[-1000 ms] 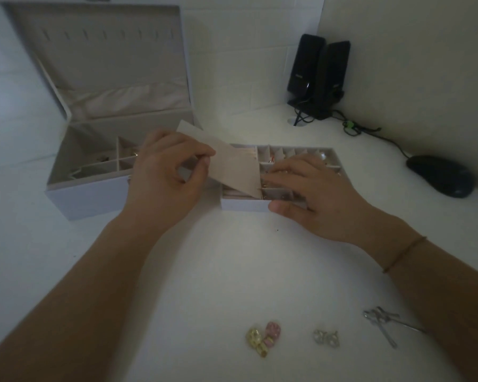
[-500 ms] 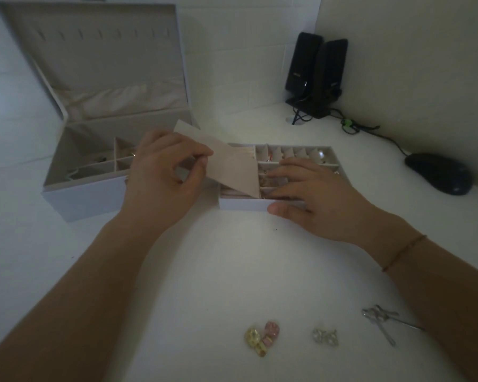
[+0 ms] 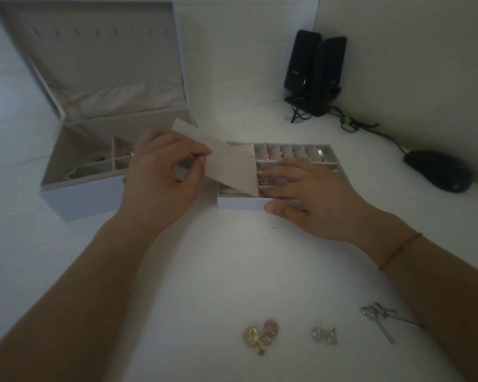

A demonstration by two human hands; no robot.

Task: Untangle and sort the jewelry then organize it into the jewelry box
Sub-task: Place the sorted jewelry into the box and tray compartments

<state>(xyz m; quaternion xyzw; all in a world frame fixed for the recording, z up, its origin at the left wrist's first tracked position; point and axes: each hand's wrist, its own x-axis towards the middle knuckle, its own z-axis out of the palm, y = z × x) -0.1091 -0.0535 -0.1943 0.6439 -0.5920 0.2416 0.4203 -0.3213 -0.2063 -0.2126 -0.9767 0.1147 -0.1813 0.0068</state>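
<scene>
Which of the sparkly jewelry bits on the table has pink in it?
The gold and pink cluster, the leftmost of the three loose pieces near the table's front edge. The clear sparkly piece beside it and the silver piece at the right show no pink.

Dim, murky wide-angle view with soft focus.
Light falls weakly from above onto the white table (image 3: 204,271), fading to dark corners; the arms cast faint shadows, edges bow outward, and the small jewelry (image 3: 261,336) looks grainy and blurred.
</scene>
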